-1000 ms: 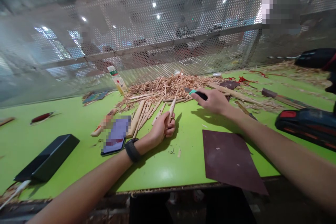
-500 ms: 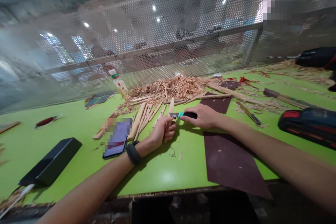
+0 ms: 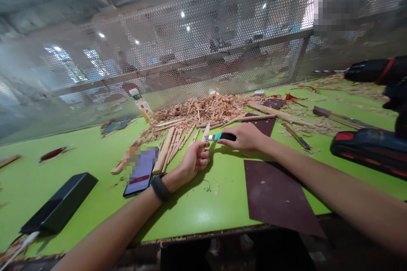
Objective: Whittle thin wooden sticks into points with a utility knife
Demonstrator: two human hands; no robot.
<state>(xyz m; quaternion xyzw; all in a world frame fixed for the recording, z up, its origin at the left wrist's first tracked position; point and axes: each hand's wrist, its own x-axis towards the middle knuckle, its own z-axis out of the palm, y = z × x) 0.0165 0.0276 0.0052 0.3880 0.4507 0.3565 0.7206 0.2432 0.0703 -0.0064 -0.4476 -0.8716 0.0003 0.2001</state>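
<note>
My left hand [image 3: 194,159] is closed around a pale piece of wood [image 3: 206,129], whose pointed end sticks up above the fingers. My right hand [image 3: 244,136] grips a utility knife [image 3: 226,136] with a black and teal handle. The knife's blade reaches left to the wood, just above my left thumb. Whether the edge is cutting in cannot be made out. Just left of the hands lie several carved wooden sticks [image 3: 171,148] on the green table [image 3: 190,211]. My left wrist wears a dark band [image 3: 160,187].
A heap of wood shavings [image 3: 203,108] lies behind the hands, before a perforated metal screen [image 3: 190,55]. Dark sandpaper [image 3: 276,194] overhangs the front edge. A phone [image 3: 141,173] and a black box [image 3: 60,203] lie left; a power drill [image 3: 369,144] stands right beside another cutter [image 3: 296,136].
The view has shifted slightly, so the table's things sit a little further left. Both hands keep their grips, and the knife blade stays at the wood, slightly lower along the pointed end.
</note>
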